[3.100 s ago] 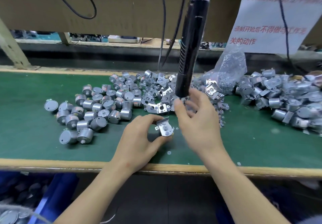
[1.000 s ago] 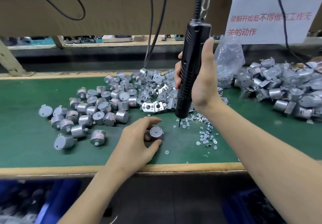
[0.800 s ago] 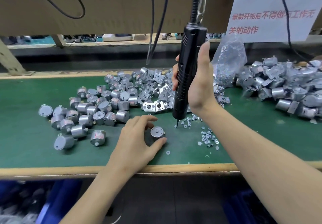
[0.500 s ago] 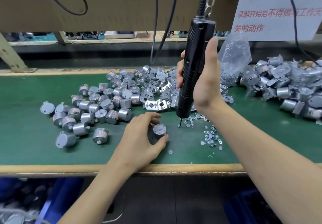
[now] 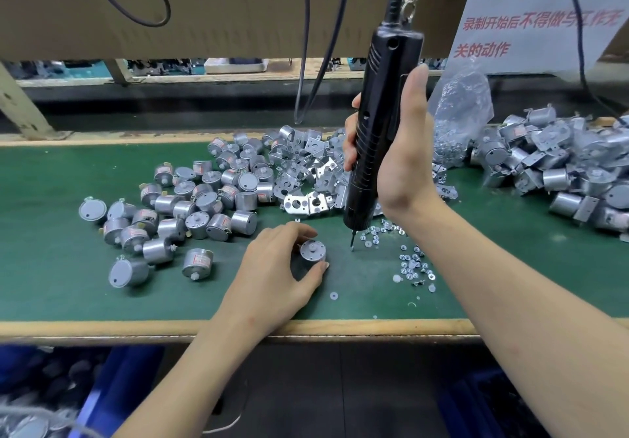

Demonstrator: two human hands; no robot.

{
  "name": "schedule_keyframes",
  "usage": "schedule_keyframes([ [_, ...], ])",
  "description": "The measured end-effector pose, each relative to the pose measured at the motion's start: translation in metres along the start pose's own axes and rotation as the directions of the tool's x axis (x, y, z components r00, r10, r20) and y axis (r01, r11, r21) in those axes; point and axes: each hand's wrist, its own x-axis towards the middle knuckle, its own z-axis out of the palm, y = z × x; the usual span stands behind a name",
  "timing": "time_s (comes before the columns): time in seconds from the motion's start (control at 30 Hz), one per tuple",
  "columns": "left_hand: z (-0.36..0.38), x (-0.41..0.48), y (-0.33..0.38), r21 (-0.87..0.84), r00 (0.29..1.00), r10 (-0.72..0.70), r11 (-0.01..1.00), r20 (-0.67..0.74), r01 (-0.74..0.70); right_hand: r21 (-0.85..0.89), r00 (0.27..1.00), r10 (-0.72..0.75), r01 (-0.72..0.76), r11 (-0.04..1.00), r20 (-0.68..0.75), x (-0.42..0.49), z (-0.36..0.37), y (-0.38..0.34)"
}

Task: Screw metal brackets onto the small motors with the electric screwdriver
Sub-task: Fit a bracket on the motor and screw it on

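My left hand (image 5: 277, 269) holds a small round silver motor (image 5: 312, 251) upright on the green mat, thumb and fingers curled round its sides, no bracket on it. My right hand (image 5: 400, 158) grips the black electric screwdriver (image 5: 376, 124), which hangs from a cable above. Its bit tip (image 5: 352, 246) points down at the mat just right of the motor, among scattered small screws (image 5: 410, 262). A heap of metal brackets (image 5: 306, 179) lies behind the motor.
A pile of loose motors (image 5: 190, 206) lies left on the green mat (image 5: 51, 267). Motors with brackets fitted (image 5: 571, 179) are heaped at the right, beside a clear plastic bag (image 5: 459, 114). The wooden table edge (image 5: 102, 327) runs along the front. Blue bins (image 5: 112, 386) sit below.
Three seconds ago my left hand held a bracketed motor and my right hand reached for the screwdriver. Now the left holds a bare motor and the right has lowered the screwdriver onto the screws.
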Motion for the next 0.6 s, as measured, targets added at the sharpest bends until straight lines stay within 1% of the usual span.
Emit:
schedule_keyframes([
  [0.4, 0.0004, -0.0002, -0.0003, 0.003, 1.000, -0.001, 1.000, 0.015, 0.001, -0.004, 0.999, 0.027, -0.027, 1.000, -0.035, -0.0012, -0.0024, 0.0002],
  [0.6, 0.0009, -0.0002, -0.0008, 0.001, 1.000, 0.007, 1.000, 0.011, -0.007, 0.007, 0.999, 0.029, -0.029, 1.000, -0.025, -0.0028, -0.0028, -0.0001],
])
